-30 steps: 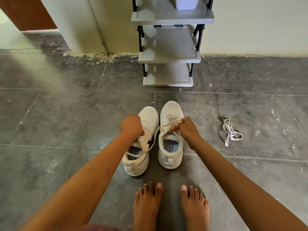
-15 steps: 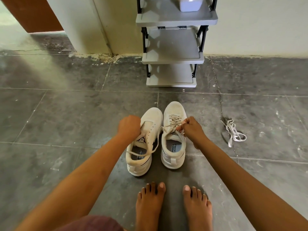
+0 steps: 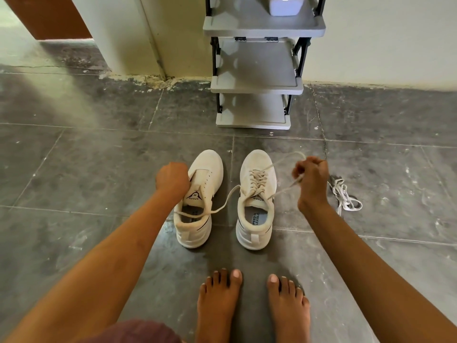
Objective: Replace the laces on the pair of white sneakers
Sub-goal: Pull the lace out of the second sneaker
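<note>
1. The bare left hand (image 3: 171, 178) shows only its back and knuckles.
2. The bare right hand (image 3: 310, 179) shows its back, knuckles and thumb side.
3. The long, slim left forearm (image 3: 111, 256) is uncovered from the wrist to the picture's lower edge.
4. The right forearm (image 3: 371, 263) is likewise bare along its whole visible length.
5. The unshod left foot (image 3: 217, 305) and right foot (image 3: 289, 310) each show five toes with short, trimmed nails.
6. A dark maroon fabric garment (image 3: 138, 332) appears as a rounded fold at the bottom edge; what kind it is cannot be told.
</note>
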`<action>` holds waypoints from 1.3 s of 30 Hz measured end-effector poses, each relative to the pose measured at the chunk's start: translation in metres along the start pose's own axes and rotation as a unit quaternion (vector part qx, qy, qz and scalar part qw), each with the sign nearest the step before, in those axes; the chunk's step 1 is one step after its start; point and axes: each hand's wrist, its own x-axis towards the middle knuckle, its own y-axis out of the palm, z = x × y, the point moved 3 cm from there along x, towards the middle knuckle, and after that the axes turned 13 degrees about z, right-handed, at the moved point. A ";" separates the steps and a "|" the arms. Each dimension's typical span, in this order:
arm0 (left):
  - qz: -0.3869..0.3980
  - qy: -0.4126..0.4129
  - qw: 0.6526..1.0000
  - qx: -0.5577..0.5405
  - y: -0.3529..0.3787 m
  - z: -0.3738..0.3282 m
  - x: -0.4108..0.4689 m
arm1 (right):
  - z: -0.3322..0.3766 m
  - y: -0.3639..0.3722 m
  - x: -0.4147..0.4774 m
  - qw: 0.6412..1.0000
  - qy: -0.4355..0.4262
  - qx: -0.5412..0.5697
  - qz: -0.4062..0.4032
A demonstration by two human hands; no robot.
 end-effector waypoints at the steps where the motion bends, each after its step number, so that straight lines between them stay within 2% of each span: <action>1: -0.003 0.003 1.000 0.009 -0.001 -0.001 -0.001 | 0.003 -0.005 0.003 0.999 -0.017 -0.033 -0.024; 2: -0.009 0.006 1.000 0.024 -0.003 -0.004 -0.003 | 0.003 -0.009 0.006 0.995 -0.016 -0.089 -0.035; 4: -0.032 0.027 0.998 0.045 -0.004 -0.016 -0.007 | -0.008 -0.013 0.007 0.977 0.037 -0.208 -0.006; 7: -0.085 0.118 0.989 -0.010 -0.009 -0.043 -0.018 | -0.036 -0.015 -0.001 0.922 0.125 -0.361 0.060; 9: -0.055 0.206 0.972 -0.099 -0.009 -0.065 -0.027 | -0.045 -0.011 -0.010 0.874 0.125 -0.459 0.100; 11: 0.018 0.274 0.945 -0.175 -0.003 -0.085 -0.036 | -0.050 -0.005 -0.018 0.842 0.077 -0.509 0.160; 13: 0.060 0.313 0.931 -0.178 0.007 -0.098 -0.043 | -0.056 0.000 -0.028 0.823 0.039 -0.526 0.213; 17: 0.036 0.322 0.940 -0.108 0.024 -0.110 -0.045 | -0.062 -0.003 -0.035 0.797 -0.006 -0.560 0.227; 23: -0.003 0.260 0.945 -0.196 0.031 -0.092 -0.036 | -0.064 -0.009 -0.038 0.753 -0.053 -0.605 0.254; 27: 0.008 0.244 0.941 -0.234 0.033 -0.085 -0.031 | -0.064 -0.011 -0.039 0.747 -0.056 -0.611 0.257; 29: -0.009 0.275 0.946 -0.171 0.034 -0.089 -0.034 | -0.065 -0.010 -0.041 0.754 -0.052 -0.606 0.250; 33: -0.100 0.333 0.937 -0.023 0.037 -0.097 -0.047 | -0.071 -0.003 -0.048 0.781 -0.040 -0.577 0.236; 39: -0.146 0.346 0.925 0.055 0.041 -0.103 -0.061 | -0.075 -0.002 -0.052 0.782 -0.034 -0.576 0.234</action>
